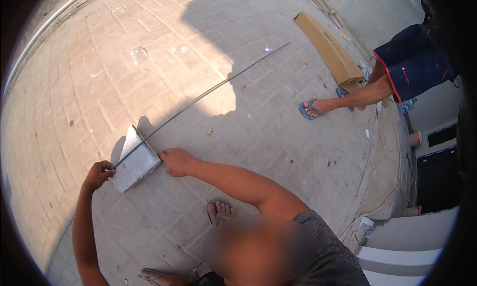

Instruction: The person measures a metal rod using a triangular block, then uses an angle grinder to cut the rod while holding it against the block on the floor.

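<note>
A thin dark metal rod (201, 96) slants from the lower left up to the right across the paving. Its near end is pinched in the fingers of my left hand (99, 175). Close to that end, the rod passes over the top of a pale grey concrete block (133, 168), which has a slanted, pointed far end. My right hand (177, 162) grips the block's right edge with curled fingers; its fingertips are partly hidden.
At the upper right, another person in dark shorts (415, 62) stands in blue flip-flops (311, 108) beside a long cardboard box (329, 50). A pale cable (397, 172) trails along the right side. My sandalled foot (220, 211) is just below my right forearm.
</note>
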The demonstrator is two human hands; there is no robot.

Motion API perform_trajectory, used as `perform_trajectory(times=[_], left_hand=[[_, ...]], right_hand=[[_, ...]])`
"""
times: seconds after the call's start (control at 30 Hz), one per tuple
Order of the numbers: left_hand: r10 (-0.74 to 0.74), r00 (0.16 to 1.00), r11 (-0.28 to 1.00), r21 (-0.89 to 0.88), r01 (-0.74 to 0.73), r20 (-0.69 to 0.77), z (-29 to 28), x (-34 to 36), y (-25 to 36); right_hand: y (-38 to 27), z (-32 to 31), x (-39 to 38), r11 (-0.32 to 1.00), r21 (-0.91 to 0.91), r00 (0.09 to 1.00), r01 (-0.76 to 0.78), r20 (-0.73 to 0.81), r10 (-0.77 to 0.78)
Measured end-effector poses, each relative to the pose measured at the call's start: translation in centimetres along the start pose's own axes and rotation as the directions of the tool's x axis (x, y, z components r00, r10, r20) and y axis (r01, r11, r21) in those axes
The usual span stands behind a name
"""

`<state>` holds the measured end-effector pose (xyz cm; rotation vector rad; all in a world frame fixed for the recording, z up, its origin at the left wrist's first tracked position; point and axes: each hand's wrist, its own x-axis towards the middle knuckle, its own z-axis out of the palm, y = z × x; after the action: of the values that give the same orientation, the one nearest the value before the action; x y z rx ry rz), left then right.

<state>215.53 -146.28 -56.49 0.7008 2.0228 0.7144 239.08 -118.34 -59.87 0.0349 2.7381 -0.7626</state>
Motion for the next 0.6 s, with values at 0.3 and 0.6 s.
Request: perform_trajectory(times=[0.3, 0.6], left_hand=[[0.020, 1.000, 1.000, 0.002, -0.020, 0.009, -0.09, 0.10, 0.53], [0.003, 1.000, 1.000, 0.016, -0.004, 0.029, -0.22, 0.19, 0.74]], right_hand=[[0.07, -0.17, 0.04, 1.000, -0.008, 1.000, -0.016, 0.005, 0.016], [0.11, -0.47, -0.11, 1.000, -0.010, 1.000, 0.002, 0.010, -0.002]])
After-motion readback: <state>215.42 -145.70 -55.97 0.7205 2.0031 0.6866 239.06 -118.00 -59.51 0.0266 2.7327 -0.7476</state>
